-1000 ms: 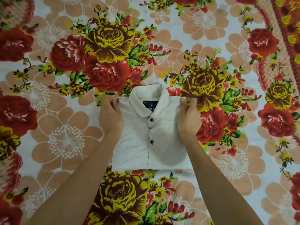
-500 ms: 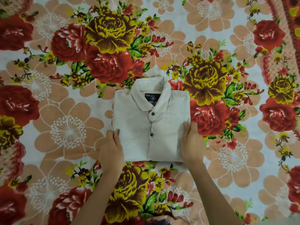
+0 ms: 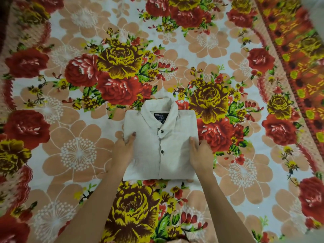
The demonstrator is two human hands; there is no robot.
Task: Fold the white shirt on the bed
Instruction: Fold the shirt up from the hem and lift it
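We judged the shirt [image 3: 175, 137] on the bed [image 3: 78, 151] folded; only tidying remained. Our left hand [image 3: 122, 149] and right hand [image 3: 201, 155] pinched its sides.

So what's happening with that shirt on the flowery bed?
A person is folding a white shirt on the flowery bedsheet. It's already a neat rectangle, with the collar at the far end and the buttons facing up. The left hand holds its left edge and the right hand its right edge, each with a thumb on top.
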